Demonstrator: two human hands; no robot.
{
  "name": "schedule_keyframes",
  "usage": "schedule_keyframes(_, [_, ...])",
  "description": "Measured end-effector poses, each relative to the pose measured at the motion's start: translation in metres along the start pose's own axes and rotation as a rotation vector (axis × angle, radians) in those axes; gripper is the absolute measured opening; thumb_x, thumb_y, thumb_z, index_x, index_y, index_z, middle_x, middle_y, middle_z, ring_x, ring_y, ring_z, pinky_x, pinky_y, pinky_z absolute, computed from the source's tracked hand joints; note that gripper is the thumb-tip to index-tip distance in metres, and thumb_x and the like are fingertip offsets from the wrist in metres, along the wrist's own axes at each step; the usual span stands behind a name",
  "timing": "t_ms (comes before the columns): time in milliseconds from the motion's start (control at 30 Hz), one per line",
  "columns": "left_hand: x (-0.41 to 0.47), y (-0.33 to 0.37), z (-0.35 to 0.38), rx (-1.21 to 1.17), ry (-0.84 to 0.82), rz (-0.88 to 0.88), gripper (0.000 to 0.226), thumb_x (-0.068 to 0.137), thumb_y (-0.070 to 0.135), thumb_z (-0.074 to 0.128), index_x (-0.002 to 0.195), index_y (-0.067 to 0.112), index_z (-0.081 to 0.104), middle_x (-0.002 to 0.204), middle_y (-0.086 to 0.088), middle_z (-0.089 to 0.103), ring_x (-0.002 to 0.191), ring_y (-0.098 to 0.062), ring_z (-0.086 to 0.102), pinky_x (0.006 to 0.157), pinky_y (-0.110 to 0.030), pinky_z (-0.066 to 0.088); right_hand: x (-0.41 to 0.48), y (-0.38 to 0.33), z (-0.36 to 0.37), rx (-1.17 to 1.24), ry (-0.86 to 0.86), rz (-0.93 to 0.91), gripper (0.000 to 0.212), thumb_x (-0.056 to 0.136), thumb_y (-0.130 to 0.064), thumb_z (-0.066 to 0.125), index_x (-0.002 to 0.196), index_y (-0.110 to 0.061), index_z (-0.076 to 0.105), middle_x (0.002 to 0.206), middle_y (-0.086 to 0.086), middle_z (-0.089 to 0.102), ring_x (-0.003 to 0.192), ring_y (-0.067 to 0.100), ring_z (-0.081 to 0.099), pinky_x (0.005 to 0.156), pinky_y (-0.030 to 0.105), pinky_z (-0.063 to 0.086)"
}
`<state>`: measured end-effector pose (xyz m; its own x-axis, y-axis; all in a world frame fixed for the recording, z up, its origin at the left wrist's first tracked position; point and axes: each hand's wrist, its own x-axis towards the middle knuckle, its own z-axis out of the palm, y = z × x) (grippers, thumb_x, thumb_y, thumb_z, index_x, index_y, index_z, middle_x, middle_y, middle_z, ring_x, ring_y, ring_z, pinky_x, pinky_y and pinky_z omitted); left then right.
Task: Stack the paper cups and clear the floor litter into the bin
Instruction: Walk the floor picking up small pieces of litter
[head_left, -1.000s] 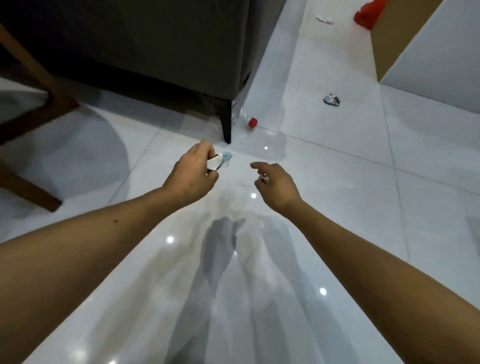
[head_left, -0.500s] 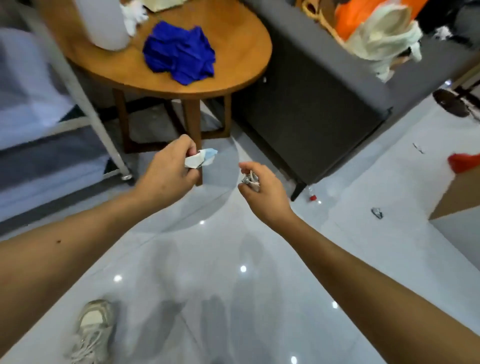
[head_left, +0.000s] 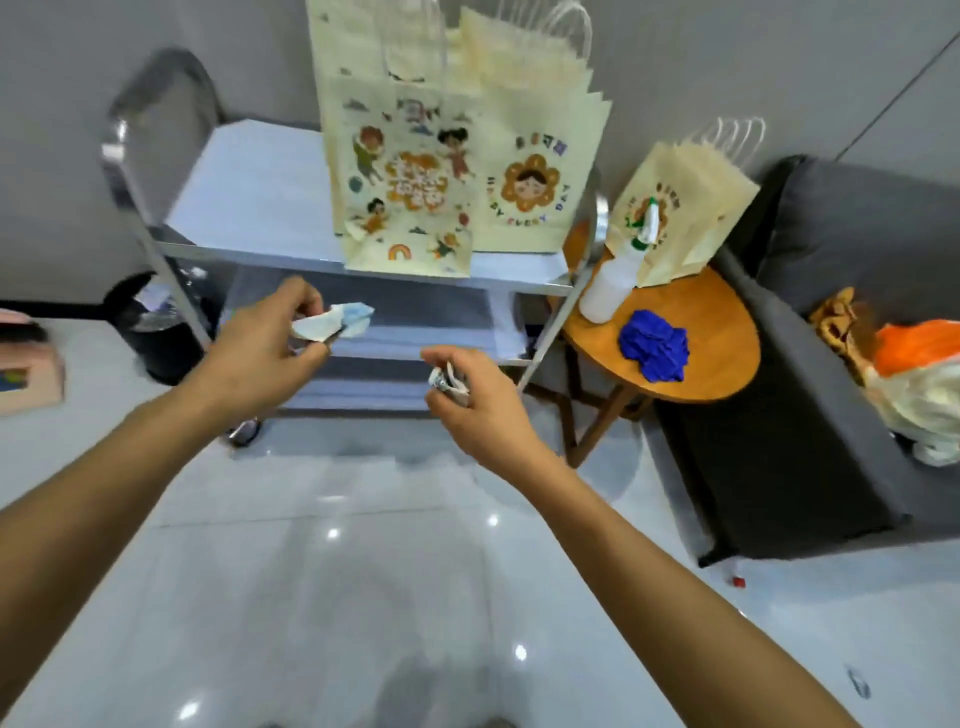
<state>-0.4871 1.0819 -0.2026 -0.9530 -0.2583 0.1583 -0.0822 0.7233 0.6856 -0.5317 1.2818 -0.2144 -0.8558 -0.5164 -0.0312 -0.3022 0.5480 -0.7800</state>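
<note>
My left hand pinches a crumpled white and blue paper scrap between thumb and fingers, held up in front of the metal trolley. My right hand grips a small crumpled silvery wrapper a little lower and to the right. A dark bin with litter inside stands on the floor at the left, behind the trolley's leg. A small dark scrap lies on the floor at the lower right. No paper cups are in view.
Printed paper bags stand on the trolley's top shelf. A round wooden side table holds a spray bottle, a blue cloth and another bag. A grey sofa fills the right. Glossy white floor tiles lie below.
The view has swung up and left from the sofa's foot to the trolley and bin. Both hands keep their scraps and stay raised in front of me.
</note>
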Motion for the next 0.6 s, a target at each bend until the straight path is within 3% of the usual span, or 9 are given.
schedule_keyframes(133, [-0.037, -0.040, -0.096, -0.007, 0.114, -0.070, 0.016, 0.082, 0.006, 0.057, 0.087, 0.014, 0.044, 0.088, -0.003, 0.055, 0.072, -0.023, 0.045, 0.055, -0.016, 0.033, 0.017, -0.083, 0.048, -0.013, -0.045, -0.072, 0.036, 0.086, -0.010, 0.057, 0.122, -0.017, 0.054, 0.117, 0.005, 0.054, 0.097, 0.009, 0.047, 0.079, 0.008, 0.029])
schedule_keyframes(300, [-0.060, -0.110, -0.184, 0.023, 0.254, -0.222, 0.015, 0.080, 0.004, 0.057, 0.084, 0.012, 0.044, 0.079, -0.003, 0.055, 0.071, -0.024, 0.044, 0.053, -0.022, 0.030, 0.067, -0.161, 0.126, -0.034, -0.152, -0.170, 0.034, 0.088, -0.011, 0.056, 0.122, -0.016, 0.053, 0.117, 0.006, 0.054, 0.097, 0.012, 0.048, 0.076, 0.010, 0.029])
schedule_keyframes(367, [-0.058, -0.139, -0.206, 0.014, 0.296, -0.303, 0.016, 0.079, 0.002, 0.057, 0.084, 0.011, 0.045, 0.078, -0.003, 0.051, 0.075, -0.023, 0.043, 0.057, -0.028, 0.025, 0.092, -0.185, 0.155, -0.028, -0.208, -0.172, 0.034, 0.088, -0.011, 0.056, 0.122, -0.017, 0.053, 0.119, 0.005, 0.053, 0.099, 0.012, 0.048, 0.078, 0.009, 0.030])
schedule_keyframes(467, [-0.043, -0.182, -0.220, -0.050, 0.328, -0.394, 0.016, 0.079, 0.001, 0.056, 0.084, 0.010, 0.045, 0.082, -0.002, 0.048, 0.083, -0.022, 0.042, 0.070, -0.033, 0.035, 0.133, -0.205, 0.189, -0.011, -0.281, -0.183, 0.034, 0.088, -0.009, 0.055, 0.122, -0.016, 0.053, 0.123, 0.006, 0.051, 0.101, 0.008, 0.045, 0.070, -0.006, 0.030])
schedule_keyframes(600, [0.000, -0.232, -0.223, -0.070, 0.343, -0.508, 0.029, 0.080, 0.005, 0.056, 0.072, 0.024, 0.036, 0.080, -0.003, 0.051, 0.066, -0.017, 0.044, 0.056, -0.024, 0.034, 0.203, -0.211, 0.228, -0.020, -0.345, -0.177, 0.034, 0.088, -0.010, 0.055, 0.122, -0.016, 0.053, 0.124, 0.004, 0.051, 0.103, 0.008, 0.045, 0.066, -0.012, 0.027])
